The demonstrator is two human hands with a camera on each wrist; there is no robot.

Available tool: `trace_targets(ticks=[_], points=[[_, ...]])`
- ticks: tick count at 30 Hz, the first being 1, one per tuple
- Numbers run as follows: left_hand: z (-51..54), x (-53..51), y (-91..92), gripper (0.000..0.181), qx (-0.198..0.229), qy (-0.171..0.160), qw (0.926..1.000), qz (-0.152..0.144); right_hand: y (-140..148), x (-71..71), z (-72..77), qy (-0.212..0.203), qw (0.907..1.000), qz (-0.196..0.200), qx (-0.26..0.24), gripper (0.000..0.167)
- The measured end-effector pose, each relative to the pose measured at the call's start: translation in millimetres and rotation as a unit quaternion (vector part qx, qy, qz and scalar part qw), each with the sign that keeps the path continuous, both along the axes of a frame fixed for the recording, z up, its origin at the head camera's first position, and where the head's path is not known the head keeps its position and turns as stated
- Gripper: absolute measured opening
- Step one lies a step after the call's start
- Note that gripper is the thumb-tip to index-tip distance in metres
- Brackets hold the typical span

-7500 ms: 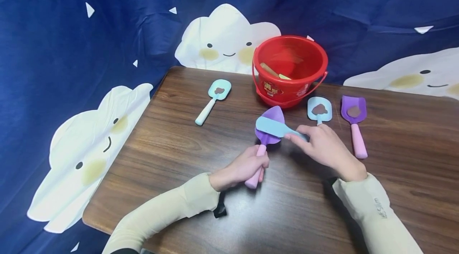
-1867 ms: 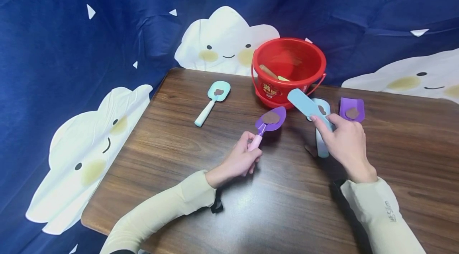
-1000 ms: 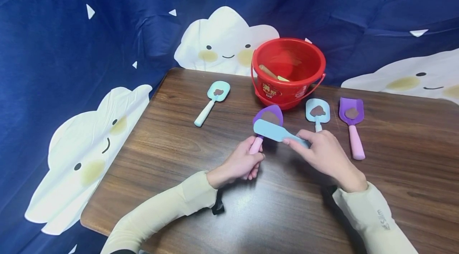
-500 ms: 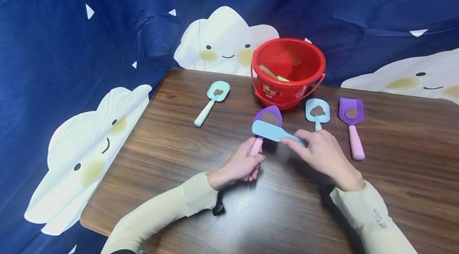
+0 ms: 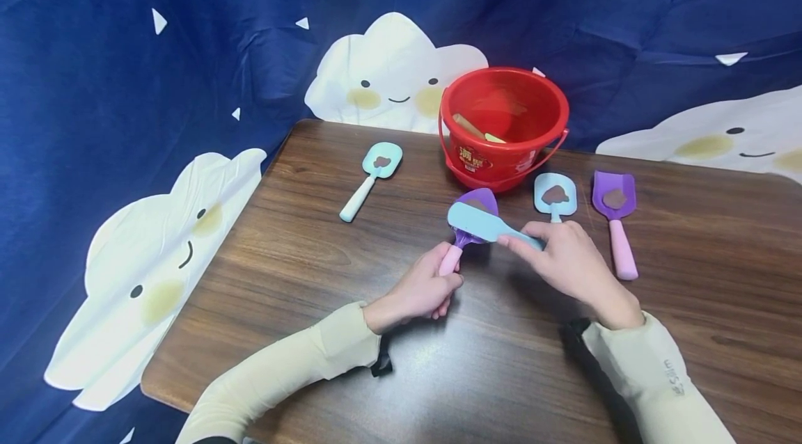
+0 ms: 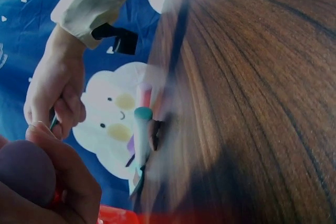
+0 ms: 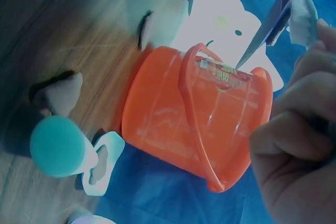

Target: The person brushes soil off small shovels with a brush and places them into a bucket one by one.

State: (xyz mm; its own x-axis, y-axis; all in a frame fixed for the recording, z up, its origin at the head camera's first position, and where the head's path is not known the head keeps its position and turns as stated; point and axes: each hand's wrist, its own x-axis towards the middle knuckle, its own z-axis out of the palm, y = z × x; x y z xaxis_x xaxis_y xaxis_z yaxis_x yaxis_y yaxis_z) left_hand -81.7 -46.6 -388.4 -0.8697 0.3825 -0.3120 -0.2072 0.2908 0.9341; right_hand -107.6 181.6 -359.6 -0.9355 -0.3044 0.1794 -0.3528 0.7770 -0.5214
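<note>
My left hand (image 5: 421,291) grips the pink handle of a purple pointed toy shovel (image 5: 481,195), held above the table in front of the bucket. Brown clay-like material lies on its blade, mostly hidden in the head view. Across that blade lies a light blue flat toy spatula (image 5: 476,221), whose narrow handle is pinched in my right hand (image 5: 573,263). The right wrist view has the spatula (image 7: 302,22) close against the shovel blade (image 7: 273,24); whether they touch, I cannot tell. The left wrist view shows the shovel's handle end (image 6: 26,174) inside my left fist.
Behind the hands stands a red bucket (image 5: 482,169) with a few tools inside. Toy shovels bearing brown patches lie around it: mint (image 5: 382,159), light blue (image 5: 555,193) and purple (image 5: 614,193). A loose lump (image 7: 60,93) sits near the light blue shovel's handle. Blue cloud-print cloth (image 5: 188,47) hangs behind.
About two seconds ago the spatula was off to the right, leaving the brown material uncovered. It came back over the blade, then shifted slightly up and right, covering more of it.
</note>
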Motion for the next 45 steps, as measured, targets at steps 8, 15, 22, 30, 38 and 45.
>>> trace_targets(ticks=[8, 15, 22, 30, 38, 45], points=[[-0.1, 1.9, 2.2, 0.022, -0.004, -0.026, 0.9996, 0.011, -3, 0.8, -1.2, 0.078, 0.9957, -0.009, 0.049, 0.025], [-0.7, 0.5, 3.0, 0.015, 0.008, -0.034, 0.9993, 0.017, -4, 0.2, -7.9, 0.144, 0.9882, -0.018, 0.049, 0.026], [-1.2, 0.0, 2.3, 0.014, 0.011, -0.035, 0.9992, 0.017, -2, -2.6, -13.3, 0.176, 0.9830, -0.027, 0.044, 0.029], [-0.5, 4.3, 1.8, 0.023, -0.002, -0.038, 0.9993, 0.000, 7, -6.9, -10.8, 0.163, 0.9847, -0.046, 0.040, 0.029], [-0.1, 3.0, 0.9, 0.018, -0.002, -0.013, 0.9999, -0.004, 4, -3.3, -9.0, 0.170, 0.9839, -0.057, -0.004, 0.027], [0.6, 1.9, 0.2, 0.015, -0.007, -0.011, 0.9999, 0.005, -6, 2.8, -8.2, 0.158, 0.9868, 0.012, 0.033, 0.022]])
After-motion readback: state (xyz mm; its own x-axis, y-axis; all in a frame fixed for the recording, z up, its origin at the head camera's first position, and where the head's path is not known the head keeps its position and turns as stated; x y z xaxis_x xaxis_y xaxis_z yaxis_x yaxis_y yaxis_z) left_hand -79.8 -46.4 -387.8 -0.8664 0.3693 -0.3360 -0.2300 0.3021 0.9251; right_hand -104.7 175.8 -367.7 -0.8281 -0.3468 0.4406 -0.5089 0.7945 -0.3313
